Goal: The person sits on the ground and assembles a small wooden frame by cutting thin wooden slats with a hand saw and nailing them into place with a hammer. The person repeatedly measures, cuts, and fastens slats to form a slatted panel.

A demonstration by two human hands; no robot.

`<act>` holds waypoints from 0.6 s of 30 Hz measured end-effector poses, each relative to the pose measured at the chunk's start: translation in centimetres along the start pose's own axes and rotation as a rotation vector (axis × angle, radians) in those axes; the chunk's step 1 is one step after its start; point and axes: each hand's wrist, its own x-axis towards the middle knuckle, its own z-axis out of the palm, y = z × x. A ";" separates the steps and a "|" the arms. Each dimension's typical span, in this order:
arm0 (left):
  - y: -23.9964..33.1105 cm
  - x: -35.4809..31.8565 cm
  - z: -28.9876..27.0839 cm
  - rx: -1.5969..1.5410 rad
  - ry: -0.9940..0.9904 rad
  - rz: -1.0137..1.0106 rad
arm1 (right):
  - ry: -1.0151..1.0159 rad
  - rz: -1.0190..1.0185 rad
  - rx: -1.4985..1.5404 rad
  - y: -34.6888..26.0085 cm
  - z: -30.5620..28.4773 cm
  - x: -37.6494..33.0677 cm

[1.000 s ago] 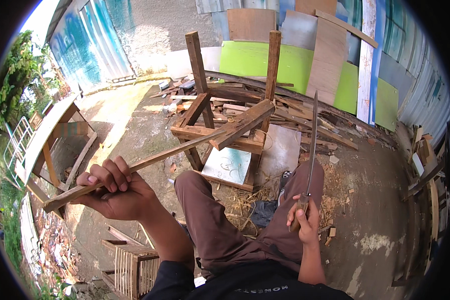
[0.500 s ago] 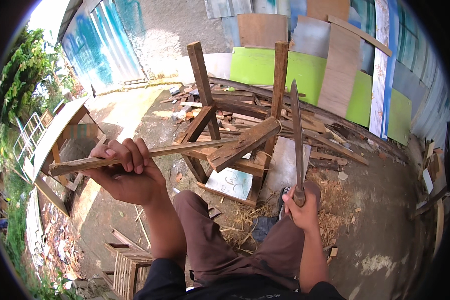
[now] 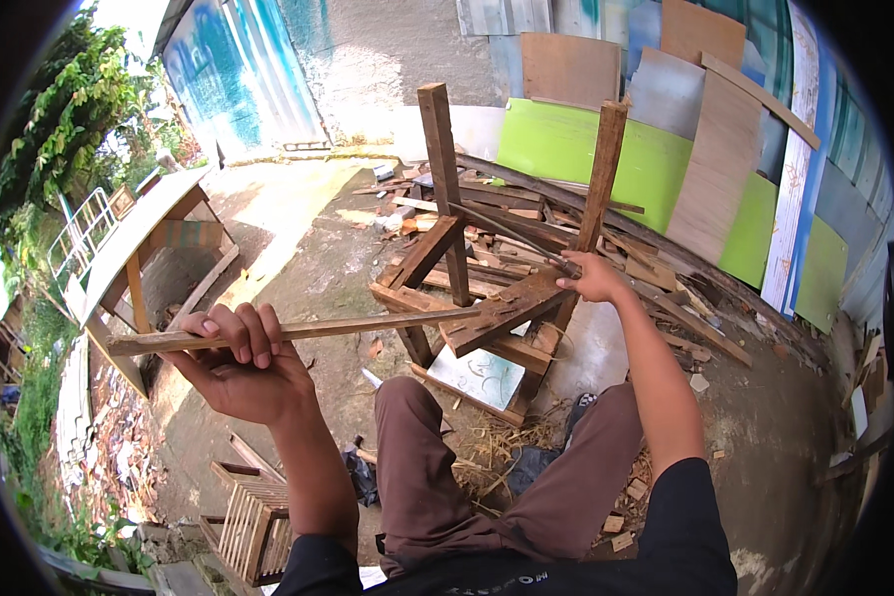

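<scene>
My left hand (image 3: 243,363) is closed round the near end of a thin wooden strip (image 3: 368,325). The strip's far end lies on a thick, rough wooden block (image 3: 507,310), which rests on an upturned wooden frame with upright legs (image 3: 439,149). In my right hand (image 3: 594,276), beside the block's far end, is the handle of a long-bladed machete (image 3: 512,233). Its dark blade points away to the left, above the frame and apart from the strip. My fingers partly hide the handle.
Scrap planks (image 3: 487,199) lie heaped behind the frame, before leaning green boards (image 3: 536,139). A wooden table-like structure (image 3: 129,238) stands at left, and a slatted wooden piece (image 3: 253,521) at lower left. Straw and wood chips (image 3: 497,452) lie between my feet.
My right hand has gone forward, and the machete has swung from upright to pointing away leftward. My left hand keeps its hold on the strip. The whole view has shifted somewhat left.
</scene>
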 end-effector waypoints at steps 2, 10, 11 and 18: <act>-0.3 0.4 -0.1 -0.007 0.005 0.011 | 0.000 0.028 -0.064 -1.1 0.4 0.0; -4.8 0.6 2.2 -0.110 0.038 -0.068 | 0.166 0.098 -0.176 -3.6 0.9 -5.6; -5.6 0.5 2.7 -0.106 0.028 -0.082 | 0.235 0.075 -0.093 -4.2 0.8 -6.7; -11.3 1.1 6.8 -0.135 -0.023 -0.190 | 0.392 0.219 0.580 -11.3 3.0 -16.7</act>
